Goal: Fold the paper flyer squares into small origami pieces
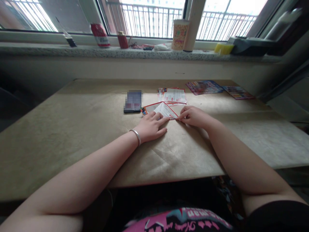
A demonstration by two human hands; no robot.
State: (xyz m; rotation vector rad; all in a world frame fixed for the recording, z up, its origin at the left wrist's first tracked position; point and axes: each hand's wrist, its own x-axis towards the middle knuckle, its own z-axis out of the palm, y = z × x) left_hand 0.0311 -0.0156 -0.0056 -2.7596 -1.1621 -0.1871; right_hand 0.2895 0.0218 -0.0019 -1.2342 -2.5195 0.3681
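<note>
Left hand (152,126), bare, with a slim silver bracelet (136,136) at the wrist: lies palm-down with fingers spread, grasps nothing, bears on the near left part of a folded white printed paper sheet with red borders (166,110). Right hand (194,116), bare: pinches the near right corner of the same sheet between thumb and fingertips. Folded sheet: lies between the two hands, shows a pale triangular flap peaking away from the left fingers; partly hidden beneath them. Support: a wide beige table (72,129), under both hands. Just beyond the left hand, to its left: a dark rectangular phone-like device (132,102), blurred, close by the sheet's left corner; contact cannot be told. Beyond both hands: a loose pile of white red-edged printed sheets (175,95). Farther out, beyond the right hand: a stack of blue-and-red printed sheets (205,87), with a smaller multicoloured stack (238,92) to its right. Well beyond the hands, on a speckled grey stone windowsill (149,54): a red-and-white can (99,35) and a patterned cup (180,34).
</note>
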